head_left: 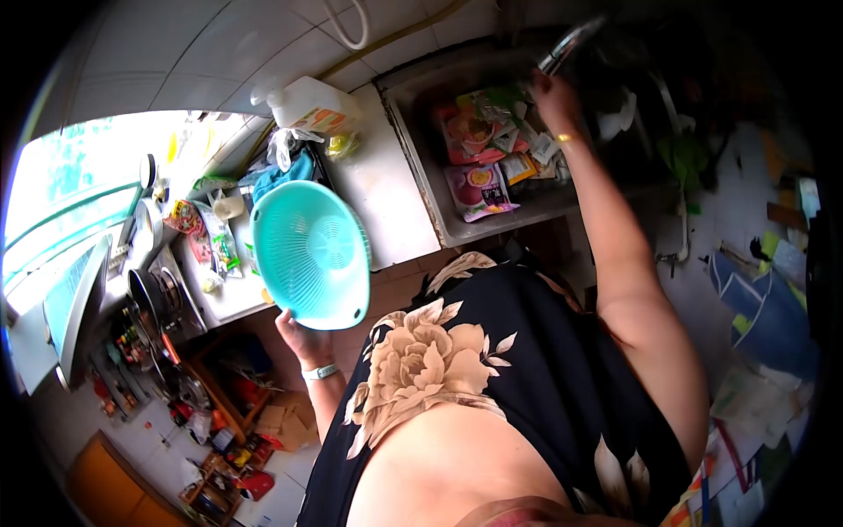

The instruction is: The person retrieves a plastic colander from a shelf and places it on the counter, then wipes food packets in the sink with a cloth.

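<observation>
My left hand [303, 341] grips the lower rim of a turquoise plastic colander [312, 255], tilted so that its slotted inside shows. The colander is held in front of the white counter [373, 167]. At the upper right, my right hand [555, 98] is closed on the metal faucet [569, 48] above the sink [457, 230]. In the sink's left part lie a purple food packet [480, 191], a pink-red container and several crumpled wrappers. The far side of the sink is dark.
A white jug [316, 105] stands at the back of the counter, beside a teal cloth [285, 176]. Pans [149, 299] hang or stand at the left. Cardboard boxes [285, 422] and shelves are low at the left; a blue bag [764, 299] is at the right.
</observation>
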Tool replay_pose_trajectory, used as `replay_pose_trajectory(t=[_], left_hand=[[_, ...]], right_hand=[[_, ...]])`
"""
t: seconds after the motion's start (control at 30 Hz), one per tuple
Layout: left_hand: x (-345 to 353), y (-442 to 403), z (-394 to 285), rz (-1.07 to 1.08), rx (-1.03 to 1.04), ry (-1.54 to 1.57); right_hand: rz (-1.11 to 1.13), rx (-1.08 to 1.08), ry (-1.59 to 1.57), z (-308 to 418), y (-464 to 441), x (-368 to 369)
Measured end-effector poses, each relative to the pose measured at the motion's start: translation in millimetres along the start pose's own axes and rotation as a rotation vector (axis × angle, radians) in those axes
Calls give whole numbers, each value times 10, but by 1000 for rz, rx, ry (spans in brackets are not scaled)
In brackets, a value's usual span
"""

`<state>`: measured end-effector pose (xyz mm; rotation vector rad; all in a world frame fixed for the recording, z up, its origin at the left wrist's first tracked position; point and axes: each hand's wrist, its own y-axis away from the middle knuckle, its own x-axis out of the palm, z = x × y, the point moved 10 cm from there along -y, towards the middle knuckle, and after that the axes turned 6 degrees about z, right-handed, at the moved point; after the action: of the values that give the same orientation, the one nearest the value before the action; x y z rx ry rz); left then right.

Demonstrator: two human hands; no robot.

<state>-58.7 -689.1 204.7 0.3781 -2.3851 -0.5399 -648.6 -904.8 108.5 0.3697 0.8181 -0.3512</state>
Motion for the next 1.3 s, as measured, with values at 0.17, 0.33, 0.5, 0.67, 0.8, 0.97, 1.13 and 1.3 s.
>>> replay_pose_trajectory(t=[0.17, 0.33, 0.5, 0.67, 0.8, 0.97, 1.13, 1.3], left_hand=[[-54, 219, 603, -67, -67, 82], [-160, 407, 896, -119, -76, 96], [-132, 400, 1141, -105, -78, 125], [-112, 375, 1209, -148, -28, 108], [-62, 388, 845, -207, 75, 126], [-527, 392, 8, -395, 358, 25], [-721, 341, -500, -404, 531, 28], [-726, 173, -509, -283, 515, 121]], right_hand=[[-395, -544, 232, 136, 172, -429], [-77, -470, 280, -136, -192, -86], [-173, -654, 406, 109, 118, -235], [43, -503, -154, 219, 273, 32], [418, 152, -976, -210, 81, 793], [530, 442, -1380, -359, -126, 1150], [563, 432, -1544, -330, -231, 915], [622, 347, -1306, -118, -106, 739]])
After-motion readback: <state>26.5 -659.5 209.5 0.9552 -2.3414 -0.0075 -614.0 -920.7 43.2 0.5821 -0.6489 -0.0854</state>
